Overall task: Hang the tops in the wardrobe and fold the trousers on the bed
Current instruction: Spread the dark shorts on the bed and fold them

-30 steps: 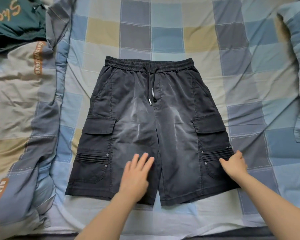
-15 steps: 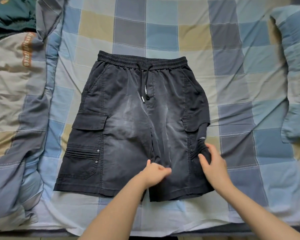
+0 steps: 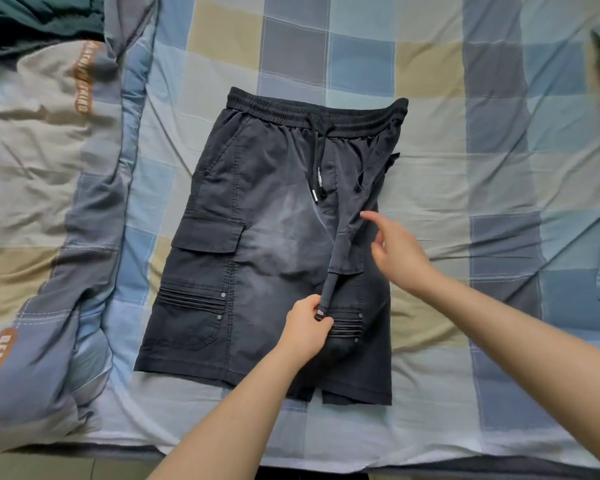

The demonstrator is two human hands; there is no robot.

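The dark shorts (image 3: pixel 257 244) lie flat on the checked bed cover (image 3: pixel 465 168), waistband away from the person, long axis running straight out from the body. Their right leg is doubled over toward the middle. The left hand (image 3: pixel 305 327) pinches that folded edge near the hem; the right hand (image 3: pixel 395 251) hovers just beside it, fingers loosely spread, likely nearer for smoothing the fold.

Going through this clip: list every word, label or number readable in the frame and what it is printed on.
"BEAUTIFU...", cut off: orange band on the duvet, lower left.
A second orange band, upper left, has lettering too blurred to read.
Small tag on the black shorts beside the left hand: too small to read.
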